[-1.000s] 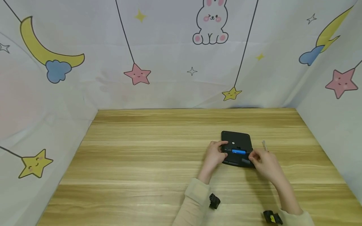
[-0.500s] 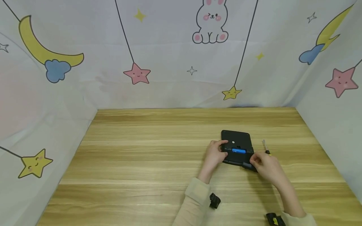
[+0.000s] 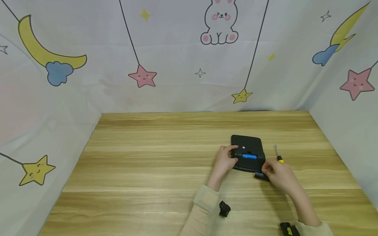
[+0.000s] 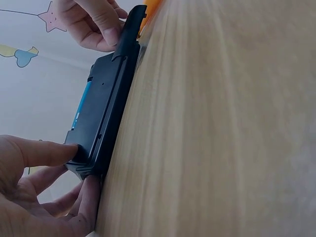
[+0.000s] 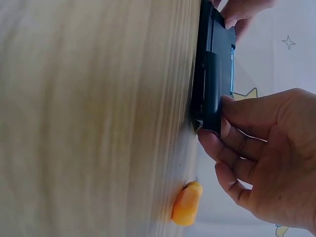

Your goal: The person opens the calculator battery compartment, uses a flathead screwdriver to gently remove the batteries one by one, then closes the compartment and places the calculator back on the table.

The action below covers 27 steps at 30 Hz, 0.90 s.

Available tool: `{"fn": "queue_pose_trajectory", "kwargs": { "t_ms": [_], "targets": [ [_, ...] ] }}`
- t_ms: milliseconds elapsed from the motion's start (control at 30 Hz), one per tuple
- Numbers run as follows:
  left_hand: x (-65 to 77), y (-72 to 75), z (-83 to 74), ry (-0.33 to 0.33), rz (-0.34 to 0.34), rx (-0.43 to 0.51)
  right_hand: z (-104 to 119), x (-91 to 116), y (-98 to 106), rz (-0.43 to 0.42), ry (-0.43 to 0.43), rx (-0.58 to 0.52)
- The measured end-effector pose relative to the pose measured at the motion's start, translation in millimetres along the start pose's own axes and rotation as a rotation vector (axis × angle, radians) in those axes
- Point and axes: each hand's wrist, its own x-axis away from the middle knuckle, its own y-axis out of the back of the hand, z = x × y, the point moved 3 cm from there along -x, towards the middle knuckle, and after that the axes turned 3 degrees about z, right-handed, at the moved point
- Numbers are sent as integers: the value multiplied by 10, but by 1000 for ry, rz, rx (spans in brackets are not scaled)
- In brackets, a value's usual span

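Note:
A flat black device, back side up and calculator-like (image 3: 247,143), lies on the table with a blue battery (image 3: 249,157) in its uncovered slot. My left hand (image 3: 223,161) grips its left edge, thumb on top and fingers beneath, as the left wrist view (image 4: 47,185) bears out. Between thumb and fingertips my right hand (image 3: 277,172) pinches a narrow black battery cover (image 3: 260,176), held at the device's near right corner. In the right wrist view the cover (image 5: 212,91) overlaps the device's edge; whether they touch is unclear.
Just beyond my right hand lies a screwdriver (image 3: 277,153) with a black and yellow handle. A small black piece (image 3: 224,209) is beside the left sleeve, and another black item with yellow (image 3: 289,229) is beside the right sleeve. Printed cloth walls bound the wooden table (image 3: 147,164).
My right hand has drawn the cover off the device's near right part, toward me and slightly right. More of the screwdriver shows now. The left hand holds still.

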Motion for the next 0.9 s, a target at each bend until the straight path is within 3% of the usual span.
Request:
{"fn": "queue_pose_trajectory", "kwargs": {
  "t_ms": [900],
  "targets": [
    [15, -5, 34, -12, 16, 23, -42, 78, -80, 73, -26, 16]
  ]
}}
